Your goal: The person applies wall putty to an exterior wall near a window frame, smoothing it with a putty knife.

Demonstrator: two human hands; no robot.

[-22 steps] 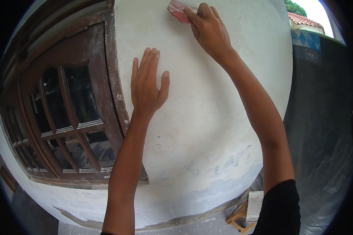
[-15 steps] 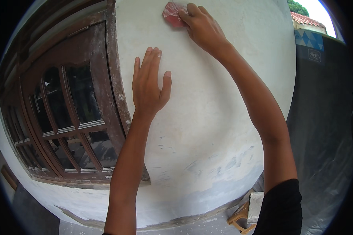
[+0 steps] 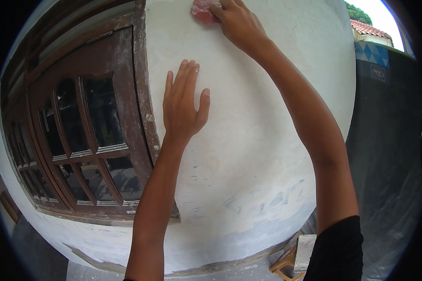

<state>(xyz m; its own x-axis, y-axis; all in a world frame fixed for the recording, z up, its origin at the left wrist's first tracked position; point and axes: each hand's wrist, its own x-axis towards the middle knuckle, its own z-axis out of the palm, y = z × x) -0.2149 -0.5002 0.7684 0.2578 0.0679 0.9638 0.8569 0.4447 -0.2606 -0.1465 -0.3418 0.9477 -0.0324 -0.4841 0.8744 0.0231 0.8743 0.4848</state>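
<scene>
High on the whitish wall, my right hand grips a flat red piece smeared with white and presses it to the surface. Whether that piece is sandpaper or a scraper I cannot tell. The top of this hand is cut off by the frame edge. Lower and to the left, my left hand lies with its fingers stretched and thumb apart, palm toward the wall, holding nothing. It is near the brown wooden window frame.
Left of the wall stands a brown window with dark panes. A dark sheet hangs on the right. Low at the right, a small brown stool with a pale board stands by the wall's foot. Grey patches mark the lower wall.
My right hand has moved upward with the red piece, nearer the top edge. My left hand keeps its flat pose. The whole view has shifted slightly.
</scene>
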